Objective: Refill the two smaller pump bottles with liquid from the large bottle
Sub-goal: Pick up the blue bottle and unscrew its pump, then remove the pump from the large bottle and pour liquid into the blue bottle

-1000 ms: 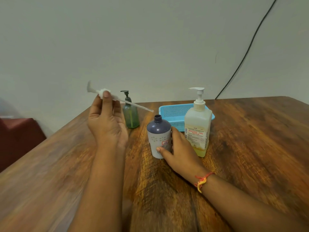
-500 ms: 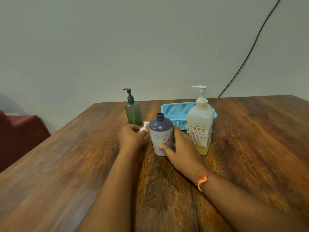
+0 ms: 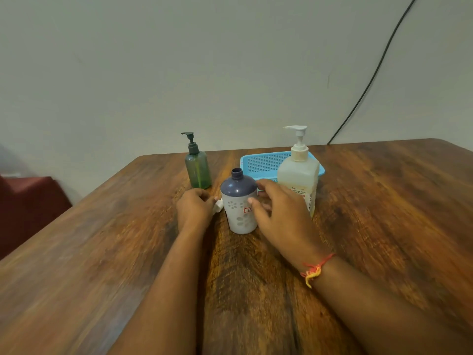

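The wooden tabletop [image 3: 371, 213] fills the scene from the near edge to a pale wall at the far side. On it, at the far middle, lies a blue mesh basket [image 3: 263, 162]. The large bottle [image 3: 298, 180], pale with a white pump on top and yellowish liquid low inside, stands just in front of the basket's right part. The right hand [image 3: 279, 216], with a red and yellow thread at the wrist, lies near and left of that bottle; its grip is loose and wide, thumb touching the front of the purple-topped bottle [image 3: 239, 203] and fingers curved behind it. This smaller bottle stands upright in the middle, its neck open with no pump on it. The left hand [image 3: 195, 206] rests on the tabletop just left of it, fingers closed on a white pump head [image 3: 218, 204], mostly hidden. The green pump bottle [image 3: 198, 167] stands farther back on the left, pump in place.
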`<state>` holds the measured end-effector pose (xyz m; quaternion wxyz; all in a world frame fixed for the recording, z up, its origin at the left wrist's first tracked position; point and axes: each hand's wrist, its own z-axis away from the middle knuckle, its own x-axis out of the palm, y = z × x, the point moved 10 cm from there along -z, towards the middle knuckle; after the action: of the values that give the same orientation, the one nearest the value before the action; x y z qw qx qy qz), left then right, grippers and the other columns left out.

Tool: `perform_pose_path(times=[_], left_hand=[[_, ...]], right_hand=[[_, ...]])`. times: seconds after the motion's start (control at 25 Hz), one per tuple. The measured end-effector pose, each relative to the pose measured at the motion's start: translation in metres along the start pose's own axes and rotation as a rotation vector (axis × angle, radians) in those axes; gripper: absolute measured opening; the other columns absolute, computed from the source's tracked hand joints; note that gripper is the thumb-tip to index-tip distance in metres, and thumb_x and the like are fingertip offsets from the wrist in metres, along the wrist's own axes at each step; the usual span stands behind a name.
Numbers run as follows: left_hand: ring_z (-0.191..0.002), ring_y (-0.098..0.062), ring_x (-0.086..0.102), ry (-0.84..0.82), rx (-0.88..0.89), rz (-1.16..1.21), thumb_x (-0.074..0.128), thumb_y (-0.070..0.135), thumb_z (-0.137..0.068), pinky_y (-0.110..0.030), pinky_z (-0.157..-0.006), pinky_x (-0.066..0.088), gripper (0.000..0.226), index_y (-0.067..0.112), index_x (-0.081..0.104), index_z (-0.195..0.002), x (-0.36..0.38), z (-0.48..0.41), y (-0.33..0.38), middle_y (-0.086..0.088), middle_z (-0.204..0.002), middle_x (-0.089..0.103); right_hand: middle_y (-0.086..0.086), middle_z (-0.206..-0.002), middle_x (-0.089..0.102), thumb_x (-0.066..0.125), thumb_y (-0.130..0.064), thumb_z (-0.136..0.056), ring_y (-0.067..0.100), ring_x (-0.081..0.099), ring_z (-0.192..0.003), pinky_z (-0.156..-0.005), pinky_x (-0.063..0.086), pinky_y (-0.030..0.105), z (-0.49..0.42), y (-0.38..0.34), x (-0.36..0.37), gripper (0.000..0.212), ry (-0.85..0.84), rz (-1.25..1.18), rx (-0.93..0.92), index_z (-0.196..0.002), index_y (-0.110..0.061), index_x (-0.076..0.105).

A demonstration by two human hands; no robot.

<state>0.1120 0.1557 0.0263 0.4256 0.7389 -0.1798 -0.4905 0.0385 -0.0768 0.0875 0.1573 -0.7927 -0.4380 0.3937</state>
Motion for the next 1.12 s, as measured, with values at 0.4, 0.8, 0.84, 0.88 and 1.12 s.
perform_pose_path(times=[0.4, 0.8, 0.84, 0.88, 1.12], left_hand=[[-0.079, -0.002, 0.063, 0.418, 0.760, 0.398, 0.060, 0.023, -0.102, -0.012, -0.067, 0.050, 0.008, 0.022, 0.067, -0.104, -0.061, 0.106, 0.131, 0.008, -0.089, 0.065], [-0.131, -0.012, 0.056, -0.185, 0.479, 0.270, 0.062, 0.026, -0.102, -0.018, -0.098, 0.045, 0.044, 0.017, 0.055, -0.145, 0.044, 0.104, 0.185, 0.002, -0.143, 0.062], [-0.128, -0.009, 0.056, -0.193, 0.470, 0.276, 0.063, 0.026, -0.102, -0.014, -0.093, 0.045, 0.044, 0.017, 0.055, -0.145, 0.046, 0.101, 0.187, 0.002, -0.143, 0.062], [-0.124, -0.007, 0.057, -0.204, 0.464, 0.289, 0.063, 0.025, -0.102, -0.012, -0.089, 0.046, 0.044, 0.018, 0.056, -0.144, 0.049, 0.100, 0.189, 0.002, -0.141, 0.063], [-0.112, -0.015, 0.071, -0.229, 0.340, 0.533, 0.072, 0.018, -0.096, -0.038, -0.098, 0.059, 0.039, 0.014, 0.064, -0.133, 0.061, 0.098, 0.182, -0.003, -0.123, 0.074]], right_hand=[[0.002, -0.123, 0.048, 0.068, -0.053, -0.086, 0.013, 0.039, -0.114, -0.090, 0.042, 0.022, -0.020, 0.036, -0.093, 0.057, 0.431, 0.216, 0.078, -0.128, -0.018, 0.050], [-0.013, -0.118, 0.059, 0.068, -0.060, -0.072, 0.006, 0.065, -0.100, -0.075, 0.060, 0.028, -0.029, 0.082, -0.049, 0.066, 0.001, -0.255, 0.211, -0.128, -0.052, 0.034], [-0.017, -0.114, 0.059, 0.070, -0.059, -0.070, 0.005, 0.065, -0.097, -0.072, 0.060, 0.026, -0.027, 0.086, -0.049, 0.067, -0.005, -0.263, 0.223, -0.126, -0.055, 0.034], [-0.021, -0.111, 0.059, 0.071, -0.059, -0.067, 0.002, 0.066, -0.094, -0.068, 0.059, 0.022, -0.027, 0.089, -0.050, 0.067, -0.003, -0.266, 0.229, -0.124, -0.056, 0.036], [-0.023, -0.105, 0.063, 0.077, -0.062, -0.060, -0.005, 0.064, -0.091, -0.064, 0.055, 0.015, -0.027, 0.093, -0.058, 0.068, 0.057, -0.265, 0.237, -0.119, -0.054, 0.046]])
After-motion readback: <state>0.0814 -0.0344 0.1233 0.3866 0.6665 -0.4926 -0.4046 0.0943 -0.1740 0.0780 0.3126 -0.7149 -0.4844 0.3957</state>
